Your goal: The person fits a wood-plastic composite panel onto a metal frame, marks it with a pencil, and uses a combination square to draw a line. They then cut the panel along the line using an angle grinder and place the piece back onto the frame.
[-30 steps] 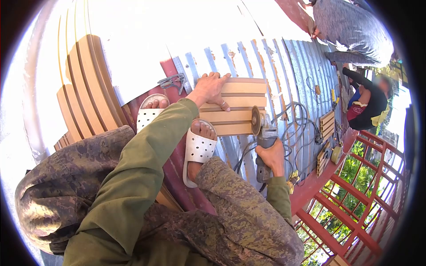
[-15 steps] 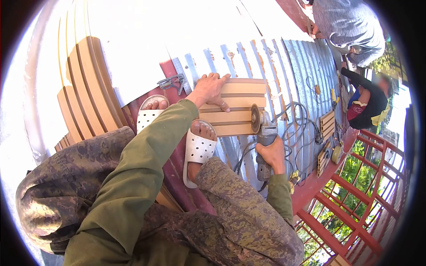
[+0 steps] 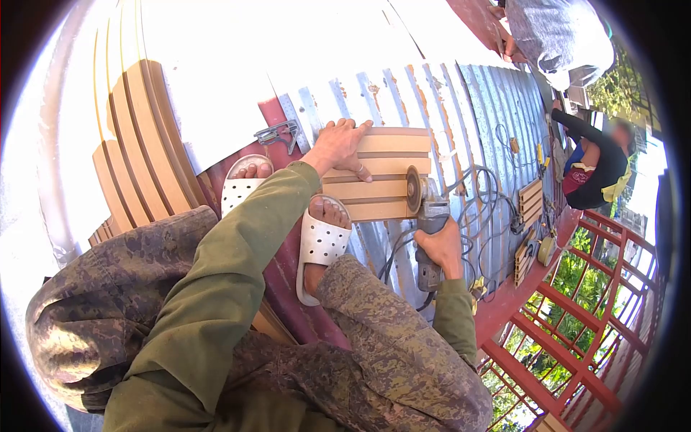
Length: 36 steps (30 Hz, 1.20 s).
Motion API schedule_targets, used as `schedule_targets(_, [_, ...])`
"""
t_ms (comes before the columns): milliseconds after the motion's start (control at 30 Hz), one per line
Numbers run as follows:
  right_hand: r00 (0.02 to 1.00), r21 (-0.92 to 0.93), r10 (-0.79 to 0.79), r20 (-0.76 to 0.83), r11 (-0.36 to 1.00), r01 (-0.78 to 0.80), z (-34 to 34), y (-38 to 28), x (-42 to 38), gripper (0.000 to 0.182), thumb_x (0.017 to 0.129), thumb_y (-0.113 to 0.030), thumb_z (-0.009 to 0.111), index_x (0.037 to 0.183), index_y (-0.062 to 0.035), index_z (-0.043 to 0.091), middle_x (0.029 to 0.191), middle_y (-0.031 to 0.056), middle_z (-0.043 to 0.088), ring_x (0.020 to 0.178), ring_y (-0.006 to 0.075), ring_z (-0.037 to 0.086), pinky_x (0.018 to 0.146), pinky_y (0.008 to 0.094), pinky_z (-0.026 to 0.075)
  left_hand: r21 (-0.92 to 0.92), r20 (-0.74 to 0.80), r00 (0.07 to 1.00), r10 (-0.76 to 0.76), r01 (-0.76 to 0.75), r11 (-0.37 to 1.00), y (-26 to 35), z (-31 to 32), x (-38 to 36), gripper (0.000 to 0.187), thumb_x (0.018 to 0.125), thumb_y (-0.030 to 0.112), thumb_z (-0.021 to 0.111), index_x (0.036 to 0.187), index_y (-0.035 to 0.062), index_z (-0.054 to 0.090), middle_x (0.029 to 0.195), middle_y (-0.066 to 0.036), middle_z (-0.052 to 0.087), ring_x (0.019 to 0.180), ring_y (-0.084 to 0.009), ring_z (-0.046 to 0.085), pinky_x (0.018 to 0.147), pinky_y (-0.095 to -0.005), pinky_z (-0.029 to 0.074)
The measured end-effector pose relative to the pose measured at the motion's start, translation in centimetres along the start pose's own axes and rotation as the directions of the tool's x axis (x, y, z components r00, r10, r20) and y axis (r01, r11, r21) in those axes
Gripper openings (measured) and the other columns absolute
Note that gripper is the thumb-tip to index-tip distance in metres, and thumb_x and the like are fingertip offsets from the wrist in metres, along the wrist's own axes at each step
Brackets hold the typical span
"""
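Note:
My right hand [image 3: 440, 247] is wrapped around the grey body of an angle grinder [image 3: 434, 216]. Its round disc [image 3: 414, 190] stands at the right end of a short grooved, wood-coloured slatted panel [image 3: 381, 189], by the lower slats. With its fingers over the upper left part of the panel and the thumb along a slat, my left hand [image 3: 340, 147] grips it. Just left of that hand lies a metal combination square [image 3: 279, 134]. My white sandal [image 3: 325, 241] is close to the panel's lower left corner.
Corrugated metal sheets [image 3: 497, 108] lie beneath the work, with looped cables [image 3: 486, 205] and small slatted offcuts [image 3: 531, 201] to the right. Long slatted panels [image 3: 147, 137] are at left. Two other people, one in a grey shirt [image 3: 554, 36], one in black [image 3: 604, 169], are near a red railing [image 3: 583, 302].
The grinder and both my hands are almost where they were, the disc shifted only very slightly. The person in grey has moved a little at the upper right.

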State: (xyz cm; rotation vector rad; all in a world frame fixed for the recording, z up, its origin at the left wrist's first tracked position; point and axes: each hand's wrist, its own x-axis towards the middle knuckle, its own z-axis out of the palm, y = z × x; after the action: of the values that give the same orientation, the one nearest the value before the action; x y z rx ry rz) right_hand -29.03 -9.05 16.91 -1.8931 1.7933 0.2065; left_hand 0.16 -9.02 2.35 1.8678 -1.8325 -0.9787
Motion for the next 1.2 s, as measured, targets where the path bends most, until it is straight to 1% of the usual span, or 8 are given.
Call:
schedule_targets(67, [1.000, 0.036, -0.008, 0.007, 0.999, 0.008, -0.1, -0.2, 0.0, 0.057, 0.063, -0.028, 0.079, 0.101, 0.0112, 0.063, 0.096, 0.0285, 0.071, 0.088, 0.0380, 0.071, 0.079, 0.0443, 0.056, 0.002, 0.001, 1.000, 0.001, -0.001, 1.000, 0.0, 0.0, 0.0, 0.130, 0.047, 0.065, 0.090, 0.151, 0.0064, 0.038, 0.121, -0.022, 0.059, 0.120, -0.0387, 0.055, 0.103, -0.0473, 0.042])
schedule_targets(267, [1.000, 0.013, -0.018, 0.006, 1.000, 0.018, -0.1, -0.3, 0.4, 0.057, 0.064, -0.028, 0.078, 0.102, 0.0122, 0.063, 0.096, 0.0278, 0.071, 0.088, 0.0364, 0.072, 0.079, 0.0430, 0.056, 0.003, 0.001, 1.000, -0.004, 0.004, 1.000, 0.2, -0.2, -0.1, 0.130, 0.047, 0.064, 0.090, 0.151, 0.0063, 0.038, 0.122, -0.022, 0.059, 0.121, -0.0386, 0.055, 0.103, -0.0472, 0.042])
schedule_targets(367, [1.000, 0.053, -0.011, 0.028, 0.999, 0.010, -0.4, -0.9, 0.4, 0.057, 0.065, -0.027, 0.078, 0.103, 0.0124, 0.063, 0.096, 0.0275, 0.072, 0.089, 0.0355, 0.072, 0.079, 0.0425, 0.056, 0.003, 0.007, 1.000, -0.012, 0.012, 1.000, 0.3, -0.4, -0.1, 0.130, 0.046, 0.064, 0.091, 0.151, 0.0061, 0.038, 0.122, -0.022, 0.058, 0.122, -0.0387, 0.055, 0.104, -0.0474, 0.042])
schedule_targets(567, [0.999, 0.038, -0.015, 0.030, 0.999, 0.014, -0.5, -1.2, 0.6, 0.057, 0.065, -0.027, 0.078, 0.104, 0.0124, 0.064, 0.097, 0.0271, 0.072, 0.090, 0.0347, 0.072, 0.080, 0.0421, 0.056, 0.002, 0.010, 1.000, -0.012, 0.012, 1.000, 0.4, -0.4, -0.1, 0.131, 0.046, 0.064, 0.091, 0.151, 0.0064, 0.038, 0.122, -0.022, 0.058, 0.122, -0.0385, 0.054, 0.104, -0.0476, 0.042])
schedule_targets(900, [0.999, 0.014, -0.027, 0.025, 1.000, 0.027, -0.6, -1.3, 1.0, 0.060, 0.065, -0.027, 0.078, 0.107, 0.0127, 0.064, 0.100, 0.0272, 0.072, 0.091, 0.0359, 0.072, 0.082, 0.0422, 0.056, -0.010, -0.003, 1.000, -0.011, 0.010, 1.000, 0.2, -0.1, -0.1, 0.130, 0.045, 0.062, 0.092, 0.151, 0.0072, 0.038, 0.120, -0.021, 0.059, 0.121, -0.0383, 0.055, 0.103, -0.0474, 0.042])
schedule_targets(967, [0.999, 0.010, -0.005, 0.047, 1.000, 0.004, -0.7, -1.5, 1.1, 0.060, 0.065, -0.028, 0.078, 0.108, 0.0129, 0.064, 0.101, 0.0276, 0.072, 0.093, 0.0366, 0.072, 0.083, 0.0425, 0.056, -0.014, 0.002, 1.000, -0.012, 0.012, 1.000, 0.2, -0.1, 0.0, 0.130, 0.045, 0.063, 0.091, 0.150, 0.0073, 0.038, 0.120, -0.021, 0.059, 0.121, -0.0383, 0.054, 0.103, -0.0473, 0.042])
schedule_targets(1200, [0.999, 0.008, -0.013, 0.031, 1.000, 0.013, -0.7, -1.7, 1.4, 0.062, 0.065, -0.029, 0.078, 0.109, 0.0129, 0.064, 0.102, 0.0280, 0.071, 0.094, 0.0377, 0.071, 0.083, 0.0435, 0.056, -0.010, -0.001, 1.000, -0.007, 0.007, 1.000, 0.1, 0.0, 0.0, 0.131, 0.045, 0.064, 0.091, 0.151, 0.0081, 0.038, 0.120, -0.021, 0.058, 0.121, -0.0384, 0.054, 0.103, -0.0472, 0.042])
